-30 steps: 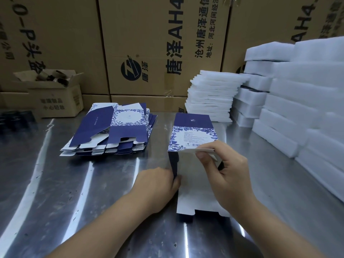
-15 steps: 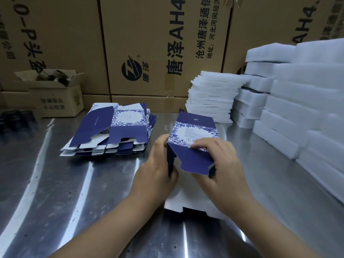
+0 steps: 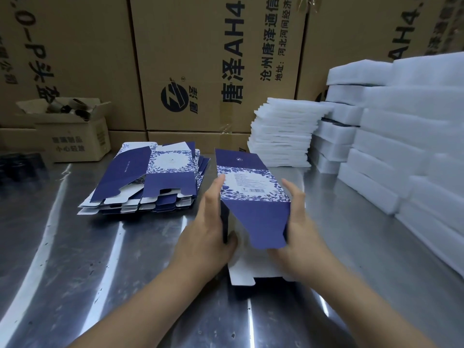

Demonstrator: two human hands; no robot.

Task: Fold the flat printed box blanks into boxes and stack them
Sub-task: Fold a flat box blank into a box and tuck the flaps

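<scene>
The half-formed box [image 3: 251, 187] sits on the steel table [image 3: 75, 259] right in front of the person, between both hands. Its long axis runs away from the person, the far end swung slightly left. Its printed label panel faces up and a plain blue flap points back toward the person. The left hand [image 3: 206, 234] grips the left wall, thumb hooked round the near edge. The right hand [image 3: 301, 234] presses straight fingers against the right wall, thumb hidden. The flat blanks [image 3: 150, 182] lie stacked to the left
</scene>
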